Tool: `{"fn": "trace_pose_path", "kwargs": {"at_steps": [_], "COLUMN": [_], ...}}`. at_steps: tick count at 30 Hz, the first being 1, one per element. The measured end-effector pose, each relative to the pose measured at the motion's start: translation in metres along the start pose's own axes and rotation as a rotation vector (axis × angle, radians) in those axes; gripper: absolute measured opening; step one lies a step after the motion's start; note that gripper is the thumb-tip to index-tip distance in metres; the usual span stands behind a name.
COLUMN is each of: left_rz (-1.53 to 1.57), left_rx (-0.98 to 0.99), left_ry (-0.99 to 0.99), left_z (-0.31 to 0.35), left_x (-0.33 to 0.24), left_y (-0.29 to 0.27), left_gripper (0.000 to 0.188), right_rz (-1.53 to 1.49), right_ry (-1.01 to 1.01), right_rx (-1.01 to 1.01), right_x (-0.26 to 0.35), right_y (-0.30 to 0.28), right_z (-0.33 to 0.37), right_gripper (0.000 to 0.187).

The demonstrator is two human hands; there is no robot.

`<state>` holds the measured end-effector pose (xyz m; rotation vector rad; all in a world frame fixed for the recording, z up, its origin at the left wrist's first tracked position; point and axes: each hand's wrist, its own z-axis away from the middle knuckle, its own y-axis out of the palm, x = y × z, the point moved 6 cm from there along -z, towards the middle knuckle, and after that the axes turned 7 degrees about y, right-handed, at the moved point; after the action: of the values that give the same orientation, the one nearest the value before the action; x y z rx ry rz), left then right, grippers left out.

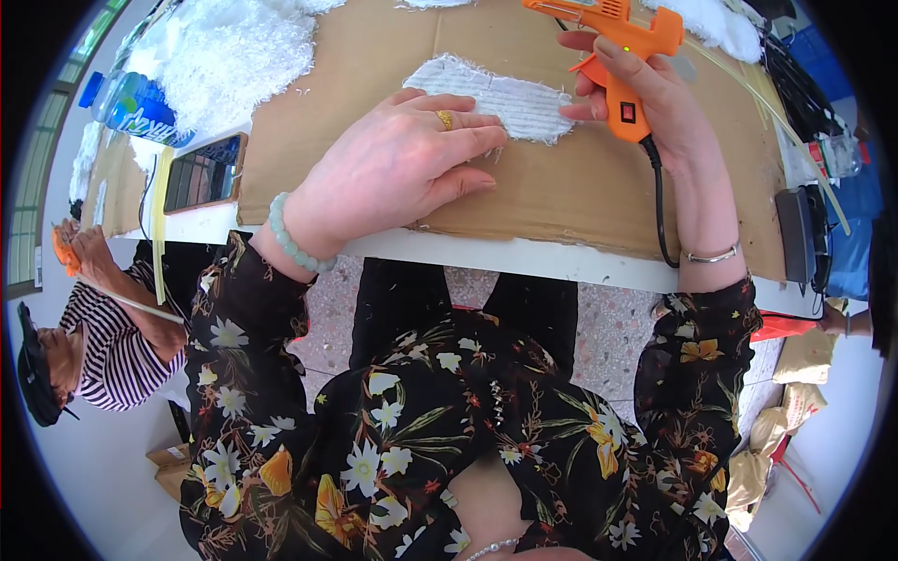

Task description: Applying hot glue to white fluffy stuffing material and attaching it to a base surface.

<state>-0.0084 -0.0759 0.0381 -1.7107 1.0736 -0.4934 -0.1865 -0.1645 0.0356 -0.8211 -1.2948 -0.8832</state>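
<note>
In my right hand (pixel 655 93) is an orange hot glue gun (pixel 622 70), its nozzle pointing away to the left; my fingers wrap its handle and a black cord hangs from the butt. A small white piece of ribbed, frayed fabric (pixel 505 93) lies flat on the brown cardboard (pixel 580 196). My left hand (pixel 412 154) rests palm down, fingers stretched over the fabric's near left edge. A green bead bracelet circles the left wrist, and a gold ring is on one finger. The underside of the left hand is hidden.
A heap of white fluffy fibre (pixel 234 56) lies at the far left, beside a blue-labelled bottle (pixel 140 107) and a phone (pixel 206 173). Thin pale sticks (pixel 814 168) and a dark box (pixel 797 234) are at the right. Another person (pixel 112 327) works at the left.
</note>
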Motion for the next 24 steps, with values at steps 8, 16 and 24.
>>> {"fn": "trace_pose_path", "kwargs": {"at_steps": [8, 16, 24], "left_rz": [-0.009, -0.010, -0.015], "left_rx": [0.008, 0.008, 0.010], "left_ry": [0.011, 0.003, 0.010], "left_z": [0.000, 0.002, 0.002], "left_x": [-0.001, 0.001, 0.000], "left_y": [0.000, 0.001, 0.002], "left_gripper": [0.030, 0.033, 0.032], "right_rz": [0.005, 0.000, -0.040], "right_ry": [0.055, 0.062, -0.010], "right_rx": [0.089, 0.024, 0.182], "right_x": [-0.002, -0.002, 0.003], "right_y": [0.006, 0.007, 0.023], "right_z": [0.004, 0.004, 0.010], "right_gripper": [0.046, 0.048, 0.049]}}
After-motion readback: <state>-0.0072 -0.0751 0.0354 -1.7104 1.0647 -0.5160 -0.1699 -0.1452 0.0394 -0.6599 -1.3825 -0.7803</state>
